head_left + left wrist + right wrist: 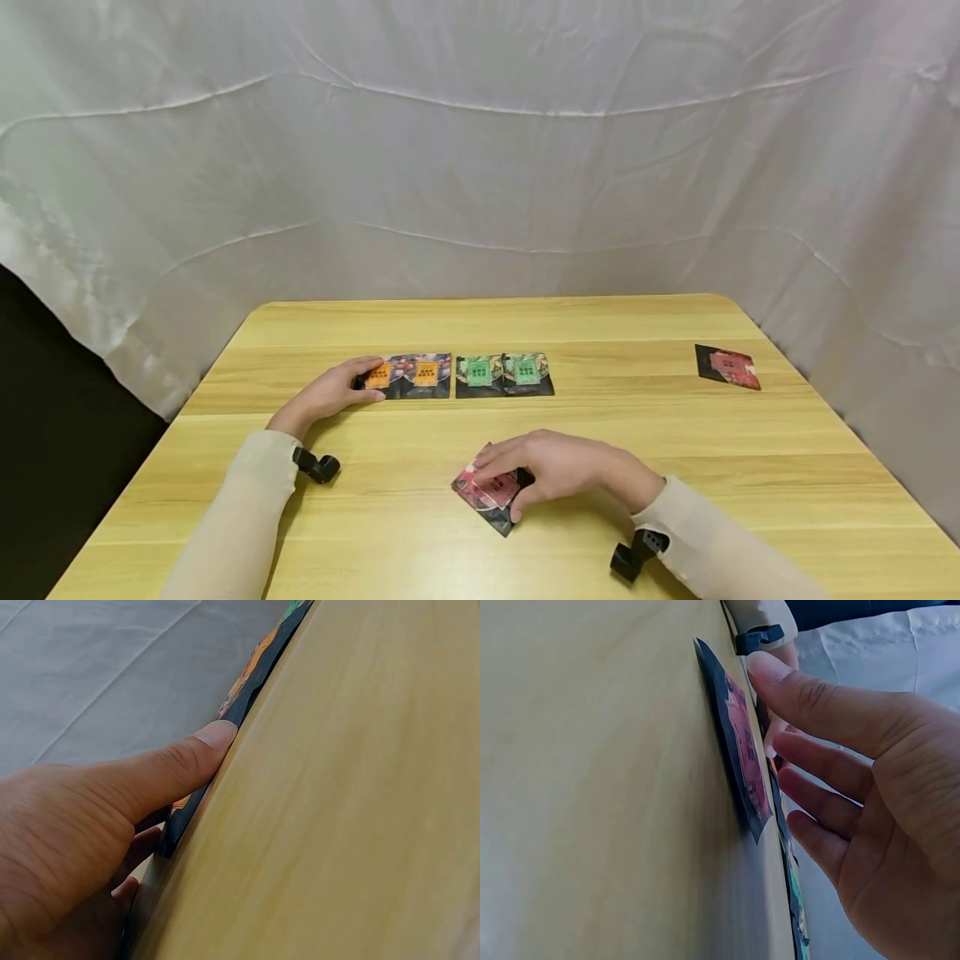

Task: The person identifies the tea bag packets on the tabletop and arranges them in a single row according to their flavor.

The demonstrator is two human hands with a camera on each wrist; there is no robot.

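Note:
My left hand (330,393) is at the left end of a row of flat sachets, its straight thumb (180,761) resting along the front edge of the leftmost orange-labelled sachet (380,377). Its fingers reach over the left side, partly hidden. A second orange-labelled sachet (426,375) overlaps the first. Over a red-labelled sachet (491,492), lying askew at the table's front middle, my right hand (558,467) hovers with thumb and fingers spread. In the right wrist view, a gap shows between those fingers and the red sachet (742,746).
Two green-labelled sachets, a left one (477,377) and a right one (528,375), continue the row. Another red-labelled sachet (727,368) lies at the far right of the wooden table (360,533). A pale curtain (480,183) hangs behind the table's back edge.

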